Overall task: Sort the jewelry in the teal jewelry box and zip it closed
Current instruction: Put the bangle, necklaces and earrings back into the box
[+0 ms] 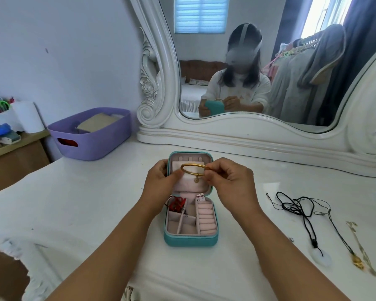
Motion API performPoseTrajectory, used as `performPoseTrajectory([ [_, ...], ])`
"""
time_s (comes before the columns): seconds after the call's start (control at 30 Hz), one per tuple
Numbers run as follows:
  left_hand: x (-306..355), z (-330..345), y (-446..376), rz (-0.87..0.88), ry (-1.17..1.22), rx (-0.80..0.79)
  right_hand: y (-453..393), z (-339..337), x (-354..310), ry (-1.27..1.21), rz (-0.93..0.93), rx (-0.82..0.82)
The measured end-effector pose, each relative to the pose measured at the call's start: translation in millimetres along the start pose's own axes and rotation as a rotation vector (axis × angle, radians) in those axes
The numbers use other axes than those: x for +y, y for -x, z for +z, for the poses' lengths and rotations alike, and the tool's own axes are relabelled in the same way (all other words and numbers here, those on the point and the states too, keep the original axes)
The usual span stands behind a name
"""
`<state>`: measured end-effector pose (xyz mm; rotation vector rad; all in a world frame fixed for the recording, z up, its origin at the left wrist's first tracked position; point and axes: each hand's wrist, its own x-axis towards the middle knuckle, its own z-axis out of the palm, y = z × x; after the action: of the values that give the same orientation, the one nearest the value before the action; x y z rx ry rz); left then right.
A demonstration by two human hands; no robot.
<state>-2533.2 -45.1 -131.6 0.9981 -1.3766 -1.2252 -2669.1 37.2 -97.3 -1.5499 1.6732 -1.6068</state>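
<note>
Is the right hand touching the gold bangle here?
Touching. The head view shows the right hand pinching the gold bangle at its right side, above the open teal jewelry box.

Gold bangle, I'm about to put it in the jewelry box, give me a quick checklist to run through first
1. Gold bangle held: ok, right hand pinches its right side, left hand touches its left side.
2. Teal jewelry box open: ok, lid up, left hand steadies it.
3. Free compartment: ok, the front pink sections look empty.
4. Bangle fits a section: cannot tell.
5. Red string item clear of the zipper edge: not ok, it hangs over the left rim.
6. All jewelry sorted: not ok, black cord necklaces and gold hairpin lie on the white table.
</note>
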Motion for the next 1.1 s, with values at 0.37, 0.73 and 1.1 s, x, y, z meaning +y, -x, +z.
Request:
performPoseTrajectory([
  [0.37,-5,1,2,0.043,0.046,-0.071,-17,0,-2,0.049,-0.094,0.005],
  [0.73,4,11,4,-0.055,0.050,-0.085,-14,6,7,0.077,-0.089,0.013],
  [1.1,-4,3,14,0.200,-0.094,-0.094,-16,3,16,0.172,-0.111,0.002],
])
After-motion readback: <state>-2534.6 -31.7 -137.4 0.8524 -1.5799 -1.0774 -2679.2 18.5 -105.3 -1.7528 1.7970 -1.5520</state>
